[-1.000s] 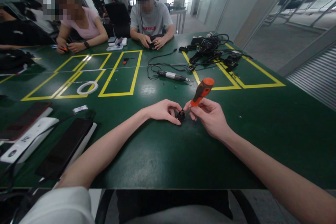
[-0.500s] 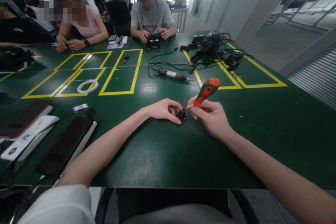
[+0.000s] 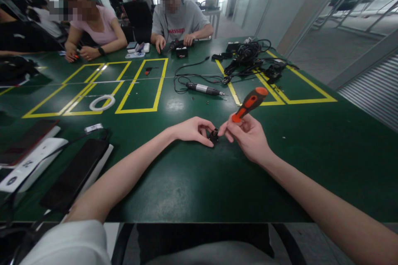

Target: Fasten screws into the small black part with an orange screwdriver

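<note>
A small black part (image 3: 214,135) with a short cylindrical top stands on the green table (image 3: 161,186). My left hand (image 3: 195,130) is closed around its left side, thumb and fingers on it. In my right hand (image 3: 247,136) is a screwdriver (image 3: 251,104) with an orange and dark grey handle. The handle tilts up and to the right, and my fingers grip it near its lower end. The blade cannot be made out behind my fingers. A right fingertip is close to the black part; whether it touches I cannot tell.
Beyond my hands lies a grey and black pen-shaped electric tool (image 3: 205,89) with a cord. Black cables (image 3: 248,56) are heaped at the back right. A white tape roll (image 3: 102,102) and power banks (image 3: 76,174) are on the left. Two people (image 3: 182,20) sit opposite.
The screwdriver handle has shifted slightly right and leans over more, with my right fingers moved along. My left hand stays at the black part. The person opposite has moved their hands apart.
</note>
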`<state>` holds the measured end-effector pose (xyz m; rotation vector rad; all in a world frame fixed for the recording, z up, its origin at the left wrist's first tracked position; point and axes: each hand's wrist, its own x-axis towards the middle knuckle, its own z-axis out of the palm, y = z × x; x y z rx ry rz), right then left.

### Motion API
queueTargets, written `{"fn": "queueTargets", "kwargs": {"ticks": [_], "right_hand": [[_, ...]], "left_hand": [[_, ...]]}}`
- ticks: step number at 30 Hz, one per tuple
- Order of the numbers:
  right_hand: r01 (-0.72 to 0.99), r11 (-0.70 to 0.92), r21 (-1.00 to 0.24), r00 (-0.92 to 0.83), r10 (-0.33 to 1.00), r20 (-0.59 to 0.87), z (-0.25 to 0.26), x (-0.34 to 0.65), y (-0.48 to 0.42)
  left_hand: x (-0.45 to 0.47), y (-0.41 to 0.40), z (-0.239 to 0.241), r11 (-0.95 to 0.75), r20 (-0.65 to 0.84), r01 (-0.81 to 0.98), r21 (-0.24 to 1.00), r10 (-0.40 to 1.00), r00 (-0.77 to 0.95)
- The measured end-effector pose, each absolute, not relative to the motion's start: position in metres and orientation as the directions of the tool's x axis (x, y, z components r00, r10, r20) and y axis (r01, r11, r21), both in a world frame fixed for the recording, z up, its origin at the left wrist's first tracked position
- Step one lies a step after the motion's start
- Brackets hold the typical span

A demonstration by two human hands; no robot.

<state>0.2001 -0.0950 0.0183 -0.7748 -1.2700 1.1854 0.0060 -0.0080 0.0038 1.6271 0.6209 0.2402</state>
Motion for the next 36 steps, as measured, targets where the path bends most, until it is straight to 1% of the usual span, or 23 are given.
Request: {"fn": "queueTargets", "kwargs": {"ticks": [4, 9, 13, 19, 22, 25, 28, 32, 36], "right_hand": [[-0.169, 0.296, -0.940, -0.055, 0.950, 0.308, 0.0160, 0.2020, -0.0930], [-0.204, 0.267, -0.942, -0.104, 0.951, 0.292, 0.0152, 0.2030, -0.0934], [-0.206, 0.294, -0.934, -0.107, 0.942, 0.320, 0.0161, 0.2022, -0.0956], [-0.092, 0.313, -0.945, -0.068, 0.945, 0.319, 0.0194, 0.2032, -0.0954], [-0.100, 0.309, -0.946, -0.094, 0.943, 0.318, 0.0193, 0.2035, -0.0948], [-0.148, 0.288, -0.946, -0.126, 0.943, 0.307, 0.0181, 0.2023, -0.0955], [-0.184, 0.307, -0.934, -0.106, 0.938, 0.329, 0.0184, 0.2007, -0.0965], [-0.123, 0.316, -0.941, -0.057, 0.944, 0.325, 0.0203, 0.2009, -0.0957], [-0.095, 0.301, -0.949, -0.055, 0.950, 0.307, 0.0188, 0.2022, -0.0937]], "left_hand": [[0.0064, -0.0075, 0.0039, -0.053, -0.178, 0.237, 0.970, 0.507, 0.843], [0.0060, -0.0073, 0.0044, -0.063, -0.187, 0.255, 0.965, 0.516, 0.836], [0.0059, -0.0074, 0.0053, -0.063, -0.191, 0.260, 0.964, 0.518, 0.834], [0.0059, -0.0075, 0.0043, -0.050, -0.171, 0.228, 0.972, 0.512, 0.842], [0.0056, -0.0075, 0.0034, -0.064, -0.177, 0.244, 0.968, 0.517, 0.837], [0.0056, -0.0077, 0.0037, -0.070, -0.185, 0.258, 0.964, 0.523, 0.832], [0.0059, -0.0079, 0.0045, -0.064, -0.172, 0.240, 0.969, 0.521, 0.836], [0.0061, -0.0076, 0.0042, -0.047, -0.173, 0.229, 0.972, 0.513, 0.841], [0.0060, -0.0072, 0.0034, -0.053, -0.182, 0.243, 0.969, 0.516, 0.837]]}}
